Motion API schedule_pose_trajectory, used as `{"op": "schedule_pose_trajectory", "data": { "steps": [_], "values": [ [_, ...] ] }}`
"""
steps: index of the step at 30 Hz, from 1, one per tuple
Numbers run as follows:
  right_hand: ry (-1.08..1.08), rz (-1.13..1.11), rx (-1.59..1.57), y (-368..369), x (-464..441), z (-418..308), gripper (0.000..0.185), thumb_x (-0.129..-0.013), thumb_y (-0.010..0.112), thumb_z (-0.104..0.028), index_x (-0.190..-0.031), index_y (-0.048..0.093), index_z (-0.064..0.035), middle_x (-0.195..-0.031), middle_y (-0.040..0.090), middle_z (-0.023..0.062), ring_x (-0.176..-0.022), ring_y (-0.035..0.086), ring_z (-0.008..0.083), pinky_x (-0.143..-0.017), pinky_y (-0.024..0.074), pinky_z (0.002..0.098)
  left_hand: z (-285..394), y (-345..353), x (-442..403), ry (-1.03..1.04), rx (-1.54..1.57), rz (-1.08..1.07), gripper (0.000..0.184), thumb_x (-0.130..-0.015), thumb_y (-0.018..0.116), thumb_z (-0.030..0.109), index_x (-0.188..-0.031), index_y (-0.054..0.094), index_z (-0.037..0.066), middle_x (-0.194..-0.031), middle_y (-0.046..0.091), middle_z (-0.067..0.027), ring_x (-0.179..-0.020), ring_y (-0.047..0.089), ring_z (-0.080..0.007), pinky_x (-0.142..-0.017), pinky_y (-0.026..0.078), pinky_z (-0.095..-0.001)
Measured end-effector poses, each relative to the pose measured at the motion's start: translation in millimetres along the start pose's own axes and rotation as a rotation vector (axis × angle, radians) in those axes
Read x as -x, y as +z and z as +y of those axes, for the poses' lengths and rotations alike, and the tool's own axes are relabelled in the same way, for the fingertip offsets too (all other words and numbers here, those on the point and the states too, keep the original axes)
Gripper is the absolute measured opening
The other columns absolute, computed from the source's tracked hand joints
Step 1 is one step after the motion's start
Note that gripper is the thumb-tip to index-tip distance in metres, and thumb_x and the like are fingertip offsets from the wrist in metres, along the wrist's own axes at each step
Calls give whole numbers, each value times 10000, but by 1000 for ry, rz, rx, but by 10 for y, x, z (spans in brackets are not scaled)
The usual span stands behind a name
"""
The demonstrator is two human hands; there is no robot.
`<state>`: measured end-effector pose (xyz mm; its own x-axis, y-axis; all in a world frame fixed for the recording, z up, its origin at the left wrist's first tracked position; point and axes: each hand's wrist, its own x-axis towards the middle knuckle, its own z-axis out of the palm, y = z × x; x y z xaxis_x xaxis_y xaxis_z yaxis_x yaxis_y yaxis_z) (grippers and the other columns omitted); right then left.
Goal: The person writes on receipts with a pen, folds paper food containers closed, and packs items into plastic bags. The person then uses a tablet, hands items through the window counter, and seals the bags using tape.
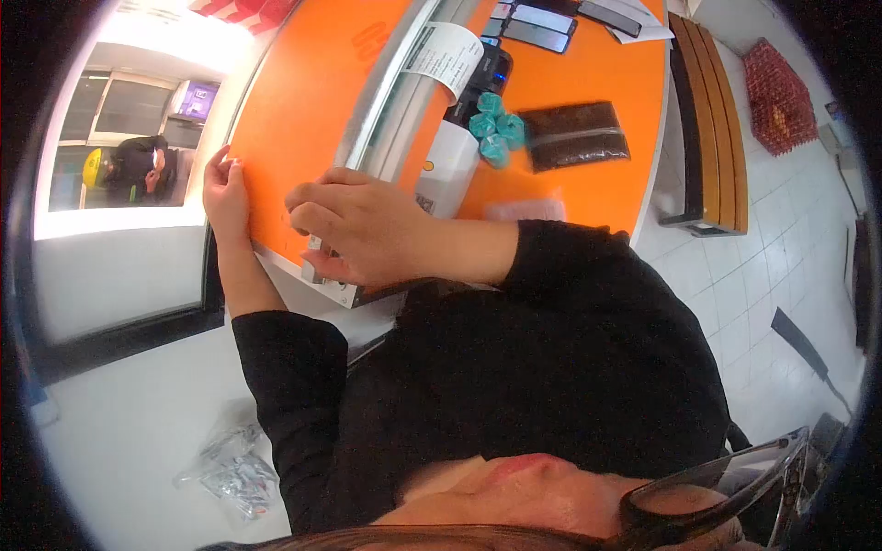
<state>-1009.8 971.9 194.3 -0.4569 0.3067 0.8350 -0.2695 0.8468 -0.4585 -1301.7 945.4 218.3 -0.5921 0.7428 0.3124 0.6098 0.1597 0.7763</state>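
Note:
An orange table (294, 101) carries a long silver metal rail (390, 101) along its length. My right hand (358, 225) is closed over the near end of this rail, fingers bent and thumb low by a small metal block; exactly what the fingertips grip is hidden. Against the table's left edge rests my left hand (228, 193), fingers curled, thumb close to the index finger; whatever it pinches is too small to make out. A white printed paper slip (447, 57) lies curved over the rail. Beyond my right wrist stands a white device (447, 165).
Teal rolls (496, 129), a clear packet of dark brown contents (577, 136), a black device with a blue light (491, 73) and several phones (542, 29) lie on the table. A slatted bench (717, 119) stands right. A person (138, 170) appears through the opening at left.

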Motion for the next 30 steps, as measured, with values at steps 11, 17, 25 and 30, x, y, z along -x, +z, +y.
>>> {"op": "schedule_pose_trajectory", "data": {
  "steps": [11, 17, 25, 30],
  "values": [
    [72, -46, 13, 39, -69, -108, 382, -755, 743, -147, -1024, 484, -69, -1207, 614, 159, -1049, 618, 339, -941, 465, 444, -166, -74, -41, 29, 38, 56, 373, -869, 616, 134, -1230, 600, 39, -910, 668, -58, -768, 596, -113, -706, 500, -272],
    [4, -12, 53, 47, -154, -81, 314, -759, 721, -132, -978, 508, -62, -1164, 620, 147, -949, 604, 393, -841, 482, 455, 28, -13, -59, -31, -3, 122, 396, -867, 617, 164, -1239, 590, 30, -1016, 705, -119, -915, 666, -195, -823, 526, -331],
    [4, -32, 105, 71, -147, -113, 372, -767, 730, -129, -1041, 486, -69, -1170, 627, 153, -954, 612, 370, -860, 467, 453, -120, -119, -229, -186, 368, 218, 512, -902, 536, 79, -1394, 403, 29, -1160, 646, -148, -1028, 628, -183, -845, 517, -283],
    [-13, -36, 103, 102, -141, -80, 375, -766, 732, -124, -1040, 483, -67, -1173, 626, 162, -959, 615, 362, -862, 464, 457, -265, -142, -367, -119, 444, 373, 547, -894, 551, 71, -1408, 367, 39, -1156, 634, -151, -1030, 618, -188, -843, 515, -296]
  ]
}}
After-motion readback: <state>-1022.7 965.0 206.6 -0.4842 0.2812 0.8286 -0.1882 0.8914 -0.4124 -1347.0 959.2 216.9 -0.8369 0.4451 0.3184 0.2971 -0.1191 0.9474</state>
